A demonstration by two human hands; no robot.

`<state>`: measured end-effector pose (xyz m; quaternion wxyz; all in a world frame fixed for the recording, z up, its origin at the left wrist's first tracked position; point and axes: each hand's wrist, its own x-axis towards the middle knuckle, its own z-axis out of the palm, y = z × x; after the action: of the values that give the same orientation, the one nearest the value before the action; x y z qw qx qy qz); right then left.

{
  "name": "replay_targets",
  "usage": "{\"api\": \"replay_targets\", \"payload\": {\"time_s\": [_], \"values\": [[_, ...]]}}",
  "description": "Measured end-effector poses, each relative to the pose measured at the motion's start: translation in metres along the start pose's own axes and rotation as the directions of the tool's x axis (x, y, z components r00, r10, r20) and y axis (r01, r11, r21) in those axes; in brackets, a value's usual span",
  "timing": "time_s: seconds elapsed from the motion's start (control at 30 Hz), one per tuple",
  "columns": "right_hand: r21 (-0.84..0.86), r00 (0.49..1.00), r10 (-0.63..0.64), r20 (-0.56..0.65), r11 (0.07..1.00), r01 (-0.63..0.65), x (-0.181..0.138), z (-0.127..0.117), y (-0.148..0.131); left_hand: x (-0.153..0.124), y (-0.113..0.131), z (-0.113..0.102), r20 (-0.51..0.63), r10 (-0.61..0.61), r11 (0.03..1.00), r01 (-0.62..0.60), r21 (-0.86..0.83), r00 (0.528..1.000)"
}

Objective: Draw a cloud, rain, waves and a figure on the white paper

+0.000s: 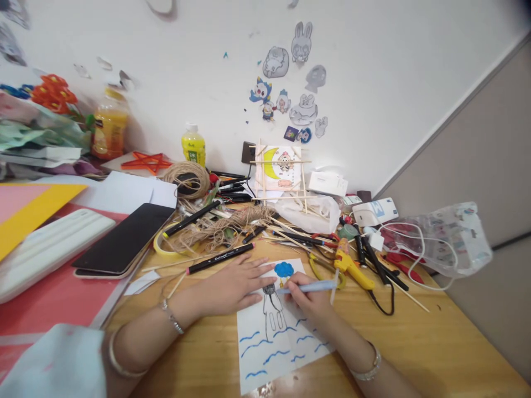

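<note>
A white sheet of paper (271, 348) lies on the wooden table (415, 342), with a drawn grey figure, a blue cloud and blue wave strokes. My left hand (232, 287) lies flat on the sheet's upper left edge, fingers stretched out, holding it down. My right hand (309, 301) is closed around a light blue pen (309, 286), its tip at the figure's head just below the cloud. Both wrists wear bracelets.
Black markers (219, 258), twine (215, 229), thin wooden sticks, yellow scissors and a yellow glue gun (352, 268) crowd the table behind the sheet. A black phone (124, 237) and white case lie left. A stick-framed picture (280, 168) leans on the wall. A plastic bag (448, 235) sits right.
</note>
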<state>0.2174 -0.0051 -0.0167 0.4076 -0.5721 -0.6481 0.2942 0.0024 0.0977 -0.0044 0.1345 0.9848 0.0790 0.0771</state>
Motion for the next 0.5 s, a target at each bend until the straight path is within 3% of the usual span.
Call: {"api": "replay_targets", "payload": {"time_s": [0.5], "values": [[0.009, 1.0, -0.018, -0.005, 1.0, 0.018, 0.0007, -0.0005, 0.0043, -0.0003, -0.004, 0.0051, -0.008, -0.009, 1.0, 0.009, -0.017, 1.0]]}}
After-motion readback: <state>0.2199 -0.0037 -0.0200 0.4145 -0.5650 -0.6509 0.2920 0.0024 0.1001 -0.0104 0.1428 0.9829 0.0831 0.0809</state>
